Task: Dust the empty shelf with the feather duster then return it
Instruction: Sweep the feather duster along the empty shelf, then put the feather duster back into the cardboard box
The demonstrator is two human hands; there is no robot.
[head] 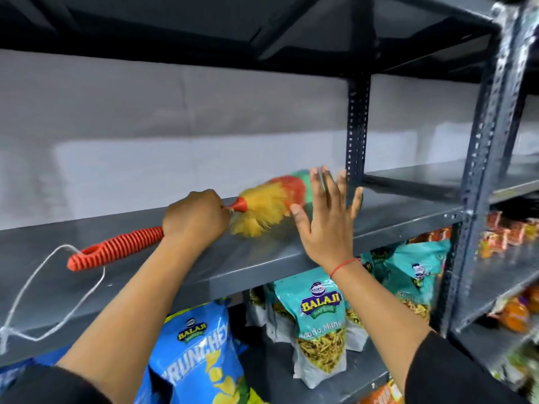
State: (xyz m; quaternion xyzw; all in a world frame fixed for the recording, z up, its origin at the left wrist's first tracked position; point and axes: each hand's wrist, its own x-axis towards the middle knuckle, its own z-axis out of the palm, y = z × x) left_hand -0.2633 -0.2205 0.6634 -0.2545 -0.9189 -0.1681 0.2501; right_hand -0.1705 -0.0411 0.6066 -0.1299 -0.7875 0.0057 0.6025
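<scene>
Head view, looking along a grey metal shelf (262, 258), and the feather duster (262, 211) lies across it, its yellow, orange and green head pointing far and right, its ribbed orange handle (116, 247) trailing near and left. Left hand (195, 217) is wrapped tight around the top of that handle, right where the orange collar meets the feathers, knuckles up. Right hand (326, 220) is wide open, fingers spread and pointing up, palm facing away, just in front of the duster's far end (touching the feathers or not, I cannot tell). A red thread (344, 265) circles the right wrist. A white cord loop (58, 290) hangs from the handle's end and sprawls over the shelf's near-left part. Below sit a blue chips bag (201, 354) on the left and a teal snack packet (320, 322) to its right.
</scene>
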